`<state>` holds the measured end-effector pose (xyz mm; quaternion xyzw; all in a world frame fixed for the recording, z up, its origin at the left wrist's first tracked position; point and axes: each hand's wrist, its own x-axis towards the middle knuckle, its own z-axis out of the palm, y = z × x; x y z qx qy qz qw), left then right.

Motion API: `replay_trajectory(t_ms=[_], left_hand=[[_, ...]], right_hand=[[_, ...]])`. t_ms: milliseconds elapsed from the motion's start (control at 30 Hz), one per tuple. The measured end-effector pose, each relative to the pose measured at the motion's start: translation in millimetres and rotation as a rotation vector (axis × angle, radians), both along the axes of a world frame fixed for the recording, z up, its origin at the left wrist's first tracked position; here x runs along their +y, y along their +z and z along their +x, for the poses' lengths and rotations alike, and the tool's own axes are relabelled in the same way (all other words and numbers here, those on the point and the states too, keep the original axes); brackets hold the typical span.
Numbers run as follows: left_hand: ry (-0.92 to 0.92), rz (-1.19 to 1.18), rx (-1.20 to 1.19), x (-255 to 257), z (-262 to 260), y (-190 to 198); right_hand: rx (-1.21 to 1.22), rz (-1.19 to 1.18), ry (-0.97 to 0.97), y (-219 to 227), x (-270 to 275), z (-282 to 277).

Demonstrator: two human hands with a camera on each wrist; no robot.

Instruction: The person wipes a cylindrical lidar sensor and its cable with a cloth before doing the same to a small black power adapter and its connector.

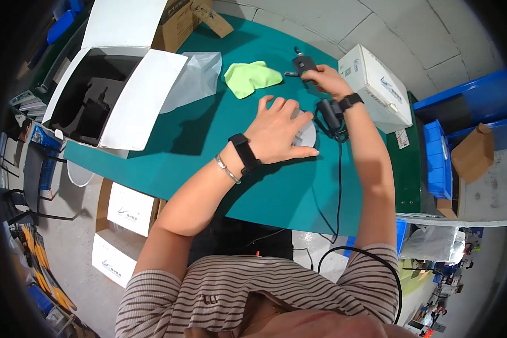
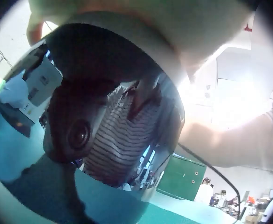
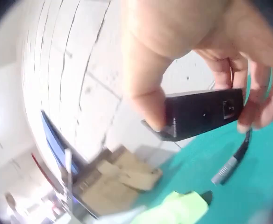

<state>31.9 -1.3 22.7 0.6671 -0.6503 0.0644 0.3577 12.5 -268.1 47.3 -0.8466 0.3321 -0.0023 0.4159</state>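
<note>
My left hand [image 1: 273,129] spreads over a white round device [image 1: 306,137], fingers bent over its top and thumb stretched along its near side. In the left wrist view the device's glossy dark curved face [image 2: 122,135] reflects a striped shirt. Farther right, my right hand [image 1: 327,81] pinches a flat black box [image 3: 202,114] between thumb and fingers. A short cable with a silvery plug [image 3: 226,170] hangs by the box's end. Just below that hand lies a black adapter [image 1: 329,115] with coiled cable.
A light green cloth [image 1: 250,78] and a clear plastic bag [image 1: 194,81] lie on the green table [image 1: 287,191]. An open white box [image 1: 146,104] with black lining stands left; a closed white carton [image 1: 374,87] stands right. A black cable [image 1: 339,186] runs over the front edge.
</note>
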Motion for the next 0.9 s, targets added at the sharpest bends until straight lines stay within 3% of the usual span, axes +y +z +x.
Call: replay_trajectory(t_ms=[100,167,233,300,367,500,567,633,667,800,900], left_hand=[[-0.018,-0.012,0.044,-0.2,-1.1,3.8],[0.067,-0.143,0.046,-3.9,-1.3,5.4],[0.085,-0.186,0.072,-1.8,-1.1,16.4],[0.064,-0.227,0.253,-0.9,1.0,19.9],[0.072,-0.286,0.241,-2.2,1.1,23.3],[0.115,-0.358,0.342,-4.2,2.1,22.7],[0.092,-0.312,0.67,-4.2,3.2,25.1],[0.011,-0.325,0.737,-4.5,3.6,21.8],[-0.114,-0.27,0.888,-3.3,4.3,22.5],[-0.467,-0.104,1.244,3.0,-0.7,34.3],[-0.48,-0.019,1.266,2.1,-4.8,36.0]], right_hand=[[-0.331,0.605,-0.062,34.9,-15.9,-44.4],[-0.491,0.802,0.058,47.2,-13.9,-76.7],[-0.66,0.776,0.149,58.9,17.7,-107.7],[-0.847,0.832,0.227,53.2,39.8,-127.1],[-0.957,0.941,0.335,51.3,59.0,-141.7],[-1.1,1.258,0.336,37.2,97.7,-157.7],[-1.111,1.332,0.328,29.8,108.6,-162.1],[-1.109,1.365,0.348,23.8,112.7,-163.4],[-1.116,1.368,0.354,20.5,114.3,-163.1],[-1.165,1.385,0.189,5.7,115.9,-162.3],[-1.155,1.313,0.18,0.5,113.9,-162.4]])
